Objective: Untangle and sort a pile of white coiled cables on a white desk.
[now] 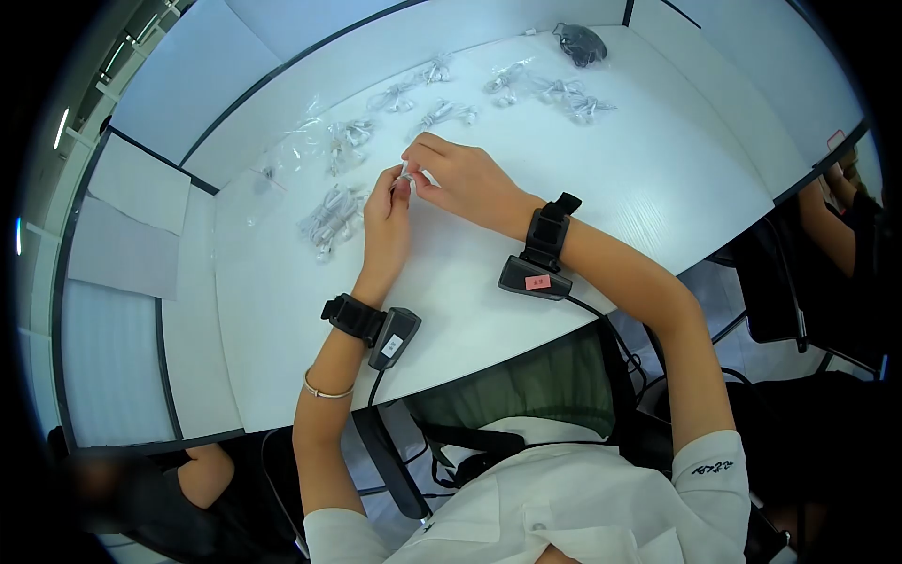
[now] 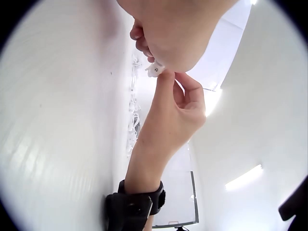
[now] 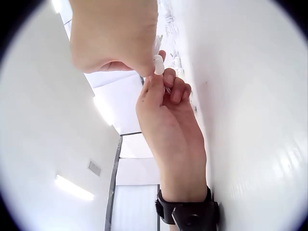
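My left hand (image 1: 385, 209) and right hand (image 1: 462, 180) meet above the table. A small white earbud (image 2: 155, 70) with dark dots on its face shows between them in the left wrist view. Seen from the right wrist, the white earbud (image 3: 159, 64) has a rounded end, at the right thumb and fingertips. The left hand (image 3: 168, 130) holds its fingers curled, with a bit of thin cord (image 3: 167, 90) showing among them. The right hand (image 2: 168, 110) pinches with thumb and forefinger. Fingers hide part of the earbud.
A loose heap of white cables (image 1: 331, 218) lies left of the hands. Several bagged cable bundles (image 1: 442, 115) lie along the back, with a dark bagged item (image 1: 581, 44) at the far right. A plastic bag (image 1: 268, 183) lies far left. Partition walls (image 1: 254, 141) edge the white table (image 1: 601, 179).
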{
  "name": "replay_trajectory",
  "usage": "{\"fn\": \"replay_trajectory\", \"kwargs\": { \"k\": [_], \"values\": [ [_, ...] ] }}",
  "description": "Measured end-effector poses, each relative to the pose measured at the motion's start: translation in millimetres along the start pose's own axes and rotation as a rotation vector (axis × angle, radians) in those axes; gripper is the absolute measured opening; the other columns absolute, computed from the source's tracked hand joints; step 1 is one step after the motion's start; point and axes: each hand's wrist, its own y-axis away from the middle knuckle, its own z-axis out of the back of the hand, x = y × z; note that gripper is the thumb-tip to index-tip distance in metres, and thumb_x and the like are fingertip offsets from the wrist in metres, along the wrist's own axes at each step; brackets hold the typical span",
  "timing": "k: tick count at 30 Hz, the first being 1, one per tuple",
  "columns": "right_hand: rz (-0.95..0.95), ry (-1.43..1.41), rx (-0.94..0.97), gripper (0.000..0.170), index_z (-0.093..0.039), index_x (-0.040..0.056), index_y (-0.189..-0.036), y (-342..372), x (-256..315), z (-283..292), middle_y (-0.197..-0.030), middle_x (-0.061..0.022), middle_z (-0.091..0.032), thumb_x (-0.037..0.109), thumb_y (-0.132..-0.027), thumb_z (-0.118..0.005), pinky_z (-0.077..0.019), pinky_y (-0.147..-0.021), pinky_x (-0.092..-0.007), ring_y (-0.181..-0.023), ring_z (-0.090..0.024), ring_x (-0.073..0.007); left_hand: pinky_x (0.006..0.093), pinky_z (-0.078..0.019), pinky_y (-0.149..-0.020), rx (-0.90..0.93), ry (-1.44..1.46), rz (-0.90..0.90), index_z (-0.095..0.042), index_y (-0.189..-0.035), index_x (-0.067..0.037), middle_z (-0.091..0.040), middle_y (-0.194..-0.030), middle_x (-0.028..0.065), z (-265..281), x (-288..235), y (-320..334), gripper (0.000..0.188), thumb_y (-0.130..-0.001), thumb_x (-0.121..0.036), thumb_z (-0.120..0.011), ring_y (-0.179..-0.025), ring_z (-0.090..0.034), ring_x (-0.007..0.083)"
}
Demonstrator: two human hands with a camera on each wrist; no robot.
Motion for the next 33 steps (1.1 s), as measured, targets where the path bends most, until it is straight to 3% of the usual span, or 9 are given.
{"fn": "replay_trajectory", "kwargs": {
  "k": [10,12,13,15,19,22,27,33],
  "values": [
    [0.059,-0.063,-0.072,0.015,-0.052,0.005,-0.09,-3,2,-1,-0.086,-0.0059,-0.059,0.004,-0.076,-0.058,-0.0492,-0.058,-0.0318,-0.067,-0.06,-0.0231,0.0289,-0.0421,-0.076,-0.074,-0.083,-0.032,-0.044,-0.116,0.0,-0.058,-0.09,0.0113,0,-21,4,0.024,-0.096,-0.012,-0.04,-0.082,-0.054,0.0178],
    [0.063,-0.089,-0.095,0.009,-0.049,0.0047,-0.083,-3,3,-3,-0.077,-0.0076,-0.055,0.006,-0.077,-0.056,-0.0475,-0.056,-0.0337,-0.066,-0.058,-0.0243,0.0256,-0.0393,-0.073,-0.07,-0.027,-0.084,-0.047,-0.116,-0.001,-0.054,-0.089,0.0052,-3,-18,3,0.024,-0.096,-0.014,-0.041,-0.08,-0.047,0.0123],
    [0.043,-0.082,-0.066,0.012,-0.05,0.0048,-0.087,-3,2,-3,-0.08,-0.007,-0.057,0.005,-0.077,-0.057,-0.0485,-0.058,-0.0327,-0.068,-0.059,-0.0236,0.024,-0.0379,-0.072,-0.069,0.001,-0.109,-0.048,-0.116,-0.002,-0.052,-0.089,0.0021,-4,-16,2,0.024,-0.096,-0.015,-0.042,-0.078,-0.044,0.0096],
    [0.002,-0.066,-0.01,0.019,-0.054,0.0049,-0.095,-2,1,-1,-0.087,-0.0058,-0.061,0.004,-0.076,-0.059,-0.0504,-0.061,-0.0306,-0.071,-0.062,-0.0223,0.023,-0.0371,-0.071,-0.085,0.015,-0.116,-0.049,-0.115,-0.002,-0.052,-0.087,0.0011,-4,-12,1,0.024,-0.096,-0.015,-0.043,-0.077,-0.043,0.0086],
    [-0.058,-0.119,0.031,0.018,-0.053,0.0054,-0.094,-3,0,-2,-0.086,-0.0059,-0.061,0.005,-0.077,-0.06,-0.0499,-0.063,-0.0309,-0.073,-0.061,-0.0232,0.0214,-0.0357,-0.068,-0.052,0.144,-0.018,-0.051,-0.114,-0.002,-0.051,-0.084,-0.0004,-2,-8,2,0.025,-0.095,-0.016,-0.045,-0.074,-0.042,0.0063],
    [-0.058,-0.084,0.004,0.015,-0.053,0.0062,-0.091,-4,1,0,-0.088,-0.0058,-0.06,0.008,-0.078,-0.06,-0.0493,-0.063,-0.0323,-0.078,-0.06,-0.0232,0.0268,-0.0404,-0.078,-0.015,0.117,0.116,-0.05,-0.111,0.0,-0.057,-0.097,0.005,3,-6,-1,0.023,-0.095,-0.015,-0.044,-0.087,-0.051,0.0133],
    [0.006,0.143,-0.04,0.014,-0.05,0.006,-0.087,-4,5,2,-0.089,-0.0059,-0.057,0.011,-0.078,-0.06,-0.0485,-0.061,-0.035,-0.085,-0.058,-0.0226,0.0281,-0.0405,-0.079,-0.083,0.088,0.043,-0.049,-0.112,0.0,-0.058,-0.097,0.0077,-2,-8,1,0.024,-0.095,-0.017,-0.044,-0.087,-0.052,0.0143],
    [-0.067,0.153,-0.038,0.014,-0.048,0.0048,-0.085,-4,7,-3,-0.082,-0.007,-0.057,0.009,-0.078,-0.059,-0.0483,-0.06,-0.0357,-0.08,-0.058,-0.0244,0.0304,-0.0414,-0.08,-0.124,0.025,-0.029,-0.048,-0.112,0.0,-0.058,-0.099,0.0127,-4,-8,2,0.025,-0.096,-0.018,-0.042,-0.086,-0.054,0.0186]
  ]
}}
